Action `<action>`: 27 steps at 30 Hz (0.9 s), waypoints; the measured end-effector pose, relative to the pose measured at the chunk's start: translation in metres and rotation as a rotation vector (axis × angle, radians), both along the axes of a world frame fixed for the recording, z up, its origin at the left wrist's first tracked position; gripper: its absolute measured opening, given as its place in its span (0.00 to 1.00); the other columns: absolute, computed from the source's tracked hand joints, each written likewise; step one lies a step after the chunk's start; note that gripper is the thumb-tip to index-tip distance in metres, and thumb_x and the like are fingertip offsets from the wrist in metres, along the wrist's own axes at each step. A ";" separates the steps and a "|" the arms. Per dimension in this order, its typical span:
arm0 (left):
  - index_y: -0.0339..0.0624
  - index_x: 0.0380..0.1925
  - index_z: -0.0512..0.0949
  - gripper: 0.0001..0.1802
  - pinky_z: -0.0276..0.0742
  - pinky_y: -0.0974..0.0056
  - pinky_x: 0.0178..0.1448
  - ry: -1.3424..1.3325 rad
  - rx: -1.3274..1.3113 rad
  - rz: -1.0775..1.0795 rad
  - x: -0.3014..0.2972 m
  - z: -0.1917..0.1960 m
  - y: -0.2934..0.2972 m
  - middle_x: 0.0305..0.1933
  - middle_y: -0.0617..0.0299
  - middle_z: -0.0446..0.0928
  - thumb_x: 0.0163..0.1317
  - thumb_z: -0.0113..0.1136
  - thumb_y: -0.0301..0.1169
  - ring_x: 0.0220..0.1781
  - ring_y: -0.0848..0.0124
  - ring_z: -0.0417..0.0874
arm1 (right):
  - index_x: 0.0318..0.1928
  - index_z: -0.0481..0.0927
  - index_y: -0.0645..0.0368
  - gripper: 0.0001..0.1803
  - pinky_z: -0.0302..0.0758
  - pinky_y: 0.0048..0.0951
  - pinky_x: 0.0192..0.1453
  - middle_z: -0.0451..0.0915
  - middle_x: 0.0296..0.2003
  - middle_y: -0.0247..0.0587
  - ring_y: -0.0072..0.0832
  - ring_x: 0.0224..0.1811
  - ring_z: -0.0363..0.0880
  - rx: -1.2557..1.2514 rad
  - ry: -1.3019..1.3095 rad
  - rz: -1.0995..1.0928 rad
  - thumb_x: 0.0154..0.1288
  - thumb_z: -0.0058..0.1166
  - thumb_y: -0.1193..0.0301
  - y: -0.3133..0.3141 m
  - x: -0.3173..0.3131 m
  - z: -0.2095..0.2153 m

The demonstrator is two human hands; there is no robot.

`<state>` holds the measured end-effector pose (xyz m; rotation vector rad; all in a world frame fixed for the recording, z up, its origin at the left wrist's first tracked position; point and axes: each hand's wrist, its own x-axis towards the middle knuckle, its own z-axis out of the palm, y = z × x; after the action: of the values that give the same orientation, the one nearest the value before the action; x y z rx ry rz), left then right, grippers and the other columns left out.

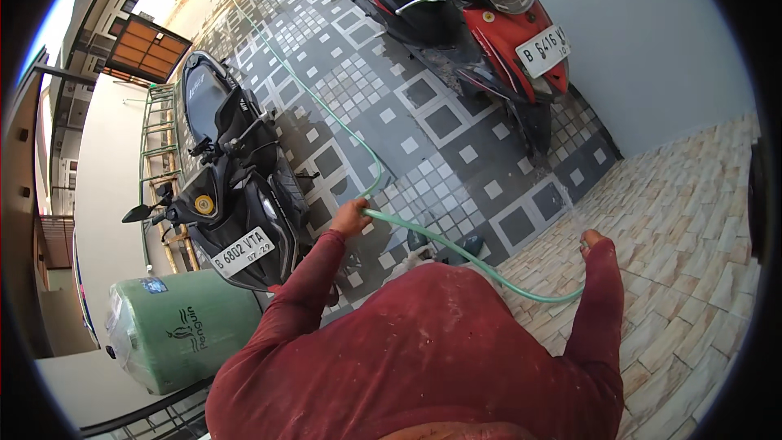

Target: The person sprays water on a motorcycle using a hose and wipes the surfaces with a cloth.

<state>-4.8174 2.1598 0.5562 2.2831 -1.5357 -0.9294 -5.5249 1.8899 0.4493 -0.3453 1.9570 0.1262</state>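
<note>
A pale green garden hose [468,254] bends across the front of my body. My left hand [352,217] is closed around it at about waist height. On the right, the hose runs under my right forearm, and my right hand [593,241] is raised with its fingers curled at the hose's end, which my hand mostly hides. A thin spray of water [566,198] comes from beside that hand toward the front wheel of a red and black scooter [501,37]. Both hands stay apart from the scooter.
A black scooter [236,191] stands at the left, beside a green metal frame [160,130] and a large green tank [191,322]. The hose trails far back over wet patterned tiles [428,134]. A grey wall [652,57] and stone-look tiling [660,253] border the right.
</note>
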 end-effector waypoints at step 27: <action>0.49 0.42 0.72 0.12 0.77 0.63 0.45 0.577 -0.106 0.546 -0.008 0.088 -0.020 0.42 0.69 0.74 0.65 0.66 0.35 0.45 0.77 0.76 | 0.31 0.72 0.56 0.08 0.61 0.37 0.20 0.66 0.18 0.37 0.28 0.15 0.62 -0.099 -0.129 0.263 0.57 0.48 0.65 0.044 0.100 -0.028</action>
<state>-4.8252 2.1399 0.6443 1.9470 -0.6614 -1.1563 -5.4251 1.9340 0.4214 -0.6601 1.7871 0.1725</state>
